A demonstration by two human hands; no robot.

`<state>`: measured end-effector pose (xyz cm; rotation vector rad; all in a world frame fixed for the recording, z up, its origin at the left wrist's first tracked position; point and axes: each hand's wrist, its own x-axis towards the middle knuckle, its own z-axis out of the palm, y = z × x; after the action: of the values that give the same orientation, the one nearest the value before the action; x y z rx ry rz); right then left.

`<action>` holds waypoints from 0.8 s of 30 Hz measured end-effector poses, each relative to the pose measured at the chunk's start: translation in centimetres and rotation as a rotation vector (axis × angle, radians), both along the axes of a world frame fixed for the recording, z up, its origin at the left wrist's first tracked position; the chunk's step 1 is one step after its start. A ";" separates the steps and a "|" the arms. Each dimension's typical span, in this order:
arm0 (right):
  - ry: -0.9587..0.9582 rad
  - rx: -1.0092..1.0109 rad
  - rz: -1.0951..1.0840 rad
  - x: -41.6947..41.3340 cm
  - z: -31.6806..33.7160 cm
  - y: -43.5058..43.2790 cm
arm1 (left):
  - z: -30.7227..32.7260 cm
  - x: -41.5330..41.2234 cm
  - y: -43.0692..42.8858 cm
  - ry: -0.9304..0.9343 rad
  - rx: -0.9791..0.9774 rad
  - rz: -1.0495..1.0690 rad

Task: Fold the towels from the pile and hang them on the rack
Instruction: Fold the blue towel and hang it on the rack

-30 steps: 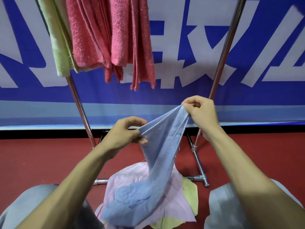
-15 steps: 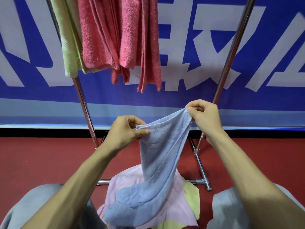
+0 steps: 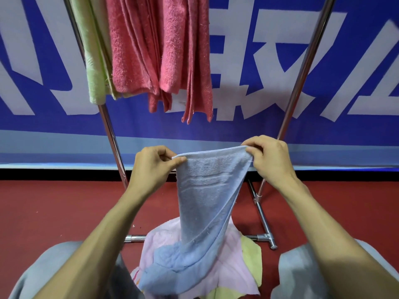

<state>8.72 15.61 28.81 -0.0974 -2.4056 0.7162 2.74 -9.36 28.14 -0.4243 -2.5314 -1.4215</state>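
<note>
While the blue banner with its large white characters fills the wall behind, we look down over a red floor toward a metal rack whose two slanted poles rise on either side. From the top of that rack hang folded pink towels and, just left of them, a pale green towel. Between our knees lies the pile, a pink cloth over yellow ones. We hold a light blue towel by its upper hem, stretched nearly level between both hands, its body twisting downward so the lower end rests on the pile. Our left hand pinches the left corner between thumb and fingers. Our right hand pinches the right corner the same way, fingers curled in over the hem.
</note>
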 end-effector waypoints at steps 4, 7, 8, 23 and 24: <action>-0.035 -0.085 -0.051 0.5 0.5 -0.6 | 0.1 0.7 0.2 -0.036 0.149 -0.056; -0.022 -0.168 -0.068 0.8 1.4 -1.3 | 0.4 1.3 0.3 -0.064 0.266 -0.136; -0.003 -0.196 -0.073 0.9 2.0 -1.5 | 0.8 1.4 0.3 -0.060 0.287 -0.142; 0.325 -0.350 0.058 2.0 21.1 -4.4 | 19.8 0.9 -1.8 0.471 0.334 0.051; 0.317 -0.425 0.071 1.9 21.9 -4.5 | 20.7 1.1 -1.8 0.472 0.328 0.045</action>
<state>10.64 11.13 50.75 -0.0651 -1.9370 1.1742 3.86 -11.19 48.83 -0.5593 -1.8902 -1.4750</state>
